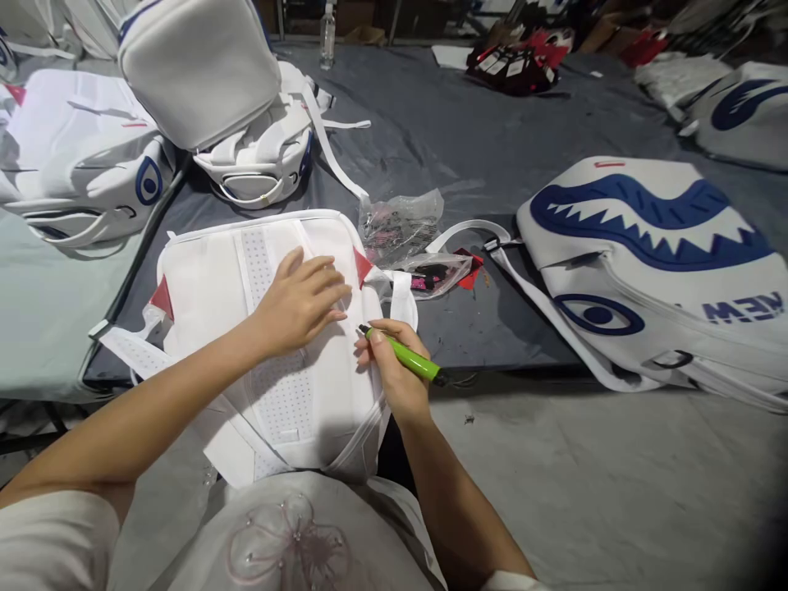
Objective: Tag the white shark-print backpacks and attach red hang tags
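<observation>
A white backpack (206,279) lies at the table's front edge with its back panel and straps facing up. My left hand (303,304) rests flat on that panel, fingers spread and pointing right. Between the thumb and fingers of my right hand (397,361) is a green marker pen (410,359), its dark tip pointing up and left, just over the pack's right side. Whether the tip touches the fabric I cannot tell. Red triangular tabs, one of them a red tab (362,267), sit at the pack's two sides.
Right of me lies a white backpack with a blue shark mouth (646,222). More white packs (197,74) are stacked at the back left. Clear plastic bags (400,222) lie beyond my right hand. A bottle (327,37) and dark red items (514,66) stand farther back.
</observation>
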`<state>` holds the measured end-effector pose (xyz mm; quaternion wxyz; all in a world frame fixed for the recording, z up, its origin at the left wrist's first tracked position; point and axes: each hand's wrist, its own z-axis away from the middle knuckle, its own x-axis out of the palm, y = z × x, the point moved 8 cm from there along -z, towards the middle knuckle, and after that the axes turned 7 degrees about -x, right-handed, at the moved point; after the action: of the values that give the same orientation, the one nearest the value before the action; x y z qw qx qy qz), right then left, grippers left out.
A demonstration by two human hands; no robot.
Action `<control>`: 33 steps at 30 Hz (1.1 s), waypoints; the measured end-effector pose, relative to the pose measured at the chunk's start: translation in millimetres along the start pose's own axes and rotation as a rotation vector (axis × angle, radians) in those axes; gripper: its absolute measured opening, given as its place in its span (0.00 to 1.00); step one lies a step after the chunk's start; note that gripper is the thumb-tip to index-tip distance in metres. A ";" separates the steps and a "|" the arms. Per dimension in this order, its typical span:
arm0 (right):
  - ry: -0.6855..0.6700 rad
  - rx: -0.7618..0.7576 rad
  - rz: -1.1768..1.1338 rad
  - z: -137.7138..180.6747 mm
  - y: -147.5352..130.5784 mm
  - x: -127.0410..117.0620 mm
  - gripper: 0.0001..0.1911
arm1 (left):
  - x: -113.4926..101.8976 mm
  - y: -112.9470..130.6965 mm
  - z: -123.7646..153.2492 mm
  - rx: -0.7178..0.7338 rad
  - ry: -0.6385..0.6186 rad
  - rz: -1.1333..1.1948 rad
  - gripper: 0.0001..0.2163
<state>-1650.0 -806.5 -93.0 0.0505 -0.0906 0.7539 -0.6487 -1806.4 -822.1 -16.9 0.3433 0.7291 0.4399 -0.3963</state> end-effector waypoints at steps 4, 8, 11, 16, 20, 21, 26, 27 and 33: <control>0.169 0.042 0.036 -6.0 13.6 -2.1 0.18 | 20.7 -10.6 -5.3 0.025 0.020 -0.063 0.22; 0.243 -0.022 0.048 -4.7 17.6 4.7 0.20 | 19.8 -8.0 13.2 -0.013 0.260 0.013 0.23; 0.235 -0.085 0.083 -1.9 14.3 10.5 0.17 | 17.6 -4.3 27.2 0.005 0.418 0.030 0.23; 0.199 -0.139 0.183 0.3 9.0 16.7 0.14 | 24.7 -10.3 30.3 0.015 0.417 0.111 0.19; 0.198 -0.152 0.186 -0.1 8.3 17.9 0.12 | 31.8 -18.1 29.7 -0.044 0.350 0.134 0.21; 0.184 -0.160 0.192 -0.4 7.6 19.2 0.12 | 32.2 -18.8 30.3 -0.048 0.352 0.133 0.21; 0.152 -0.140 0.184 -0.1 8.8 22.4 0.12 | 40.1 -25.3 31.0 -0.120 0.293 0.084 0.25; 0.145 -0.122 0.174 -0.1 10.3 23.0 0.12 | 42.3 -27.1 30.8 -0.137 0.270 0.088 0.25; 0.107 -0.074 0.163 -2.7 11.2 24.5 0.13 | 44.0 -30.1 30.9 -0.154 0.262 0.163 0.24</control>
<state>-1675.3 -807.3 -102.6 0.0594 0.0038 0.7838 -0.6182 -1829.3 -820.7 -74.1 0.3688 0.7794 0.4494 -0.2337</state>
